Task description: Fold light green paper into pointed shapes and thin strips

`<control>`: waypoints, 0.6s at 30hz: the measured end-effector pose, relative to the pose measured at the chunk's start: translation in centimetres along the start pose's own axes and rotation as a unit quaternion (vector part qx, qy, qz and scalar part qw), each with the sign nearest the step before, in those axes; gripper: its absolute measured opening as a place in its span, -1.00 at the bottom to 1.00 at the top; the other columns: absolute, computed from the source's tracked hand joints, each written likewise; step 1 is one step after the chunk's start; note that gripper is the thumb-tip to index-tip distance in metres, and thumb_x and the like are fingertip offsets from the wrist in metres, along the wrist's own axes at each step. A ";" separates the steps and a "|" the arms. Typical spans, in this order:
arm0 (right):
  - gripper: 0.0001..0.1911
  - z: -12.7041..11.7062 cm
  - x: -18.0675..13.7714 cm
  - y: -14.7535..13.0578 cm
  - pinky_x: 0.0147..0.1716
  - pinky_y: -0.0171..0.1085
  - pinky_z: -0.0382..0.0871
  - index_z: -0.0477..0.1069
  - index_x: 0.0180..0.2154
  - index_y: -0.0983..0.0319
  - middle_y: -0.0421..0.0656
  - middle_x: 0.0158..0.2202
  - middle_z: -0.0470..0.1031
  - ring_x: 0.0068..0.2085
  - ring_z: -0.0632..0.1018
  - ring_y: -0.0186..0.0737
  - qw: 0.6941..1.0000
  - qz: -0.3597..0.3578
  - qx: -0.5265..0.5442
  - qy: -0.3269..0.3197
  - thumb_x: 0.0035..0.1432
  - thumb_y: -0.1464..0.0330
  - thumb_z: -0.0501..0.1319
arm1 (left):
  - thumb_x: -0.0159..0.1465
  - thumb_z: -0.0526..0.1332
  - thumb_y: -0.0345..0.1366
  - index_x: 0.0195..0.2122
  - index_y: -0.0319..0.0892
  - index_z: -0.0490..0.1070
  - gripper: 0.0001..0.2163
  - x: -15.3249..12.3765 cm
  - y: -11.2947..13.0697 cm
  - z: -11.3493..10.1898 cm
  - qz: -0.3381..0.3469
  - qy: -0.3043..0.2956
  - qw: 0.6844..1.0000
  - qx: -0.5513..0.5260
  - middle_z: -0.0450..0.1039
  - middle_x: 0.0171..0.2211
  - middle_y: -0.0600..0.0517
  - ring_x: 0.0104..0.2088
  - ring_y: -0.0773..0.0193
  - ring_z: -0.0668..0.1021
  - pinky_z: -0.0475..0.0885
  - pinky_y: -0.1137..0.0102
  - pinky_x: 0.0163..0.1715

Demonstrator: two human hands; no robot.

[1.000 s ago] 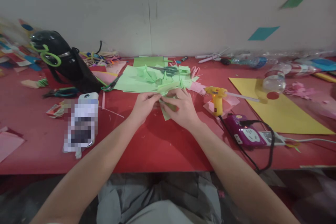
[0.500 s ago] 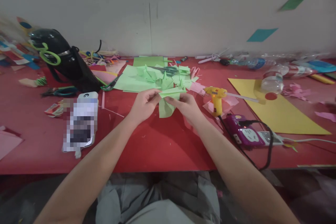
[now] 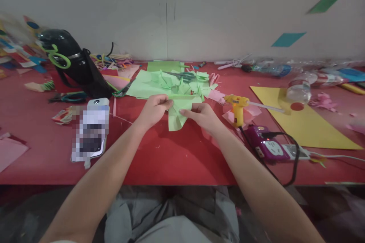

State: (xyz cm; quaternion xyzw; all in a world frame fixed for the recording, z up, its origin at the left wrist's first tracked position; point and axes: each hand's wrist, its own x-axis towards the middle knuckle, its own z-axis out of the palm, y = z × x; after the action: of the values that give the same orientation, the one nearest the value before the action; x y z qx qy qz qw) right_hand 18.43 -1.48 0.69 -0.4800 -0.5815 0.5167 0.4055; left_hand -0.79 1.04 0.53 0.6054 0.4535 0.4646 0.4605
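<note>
A creased piece of light green paper (image 3: 179,113) is held up between my two hands above the red table. My left hand (image 3: 155,109) pinches its left edge between thumb and fingers. On the other side my right hand (image 3: 203,115) grips it, the thumb lying across its front and the fingers behind. Just beyond are folded green paper pieces (image 3: 184,87) and flat green sheets (image 3: 142,83). Scissors (image 3: 182,76) with dark handles rest on that paper.
A yellow glue gun (image 3: 237,110) stands right of my hands, its cord by a purple power strip (image 3: 266,148). Yellow card (image 3: 308,129) and plastic bottles (image 3: 299,92) lie farther right. A phone (image 3: 92,129), pliers (image 3: 71,97) and a tilted black object (image 3: 82,66) are at left.
The green paper has been turned and opened out, so a broader creased face now shows. Both hands still hold it, and the view has shifted slightly.
</note>
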 end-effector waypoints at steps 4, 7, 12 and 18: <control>-0.64 0.0 0.0 0.0 -0.19 -0.18 0.40 0.60 -0.34 0.22 -0.11 -0.29 0.63 -0.25 0.58 -0.13 1.000 -0.004 0.008 -0.009 -0.06 0.07 0.42 | 0.12 0.29 -0.27 -0.62 -0.17 0.22 -0.72 0.1 -0.1 -0.1 0.001 -0.004 1.000 -0.001 0.27 -0.61 0.11 -0.50 0.31 0.41 0.34 0.39 -0.45; -0.63 0.0 0.0 0.0 -0.30 -0.24 0.36 0.52 -0.46 0.22 -0.17 -0.42 0.56 -0.35 0.52 -0.23 1.000 -0.003 0.009 -0.002 -0.06 0.04 0.41 | 0.13 0.29 -0.25 -0.61 -0.17 0.25 -0.74 0.1 -0.1 -0.2 0.006 0.007 1.000 -0.005 0.30 -0.60 0.10 -0.49 0.30 0.43 0.35 0.38 -0.44; -0.56 -0.1 0.2 0.3 -0.41 -0.29 0.25 0.35 -0.56 0.22 -0.26 -0.56 0.37 -0.47 0.37 -0.34 1.000 -0.006 -0.010 -0.001 -0.03 0.02 0.38 | 0.12 0.29 -0.22 -0.60 -0.18 0.30 -0.75 0.3 0.1 -0.7 0.007 0.019 1.000 0.007 0.34 -0.60 0.08 -0.48 0.28 0.45 0.36 0.38 -0.44; -0.47 0.1 0.1 0.6 -0.19 -0.21 0.42 0.35 -0.08 0.18 -0.08 -0.08 0.49 -0.19 0.53 -0.22 0.995 -0.053 -0.020 0.078 0.02 0.02 0.35 | 0.14 0.27 -0.23 -0.60 -0.18 0.35 -0.77 0.1 0.3 -1.1 0.025 0.094 0.994 0.040 0.40 -0.59 0.06 -0.45 0.26 0.49 0.41 0.41 -0.46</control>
State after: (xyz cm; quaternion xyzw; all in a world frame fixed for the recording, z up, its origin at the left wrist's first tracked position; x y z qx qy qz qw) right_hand 18.39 -1.39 0.10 -0.4952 -0.5834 0.4433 0.4669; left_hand -1.84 1.28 1.06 0.5880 0.4978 0.5126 0.3790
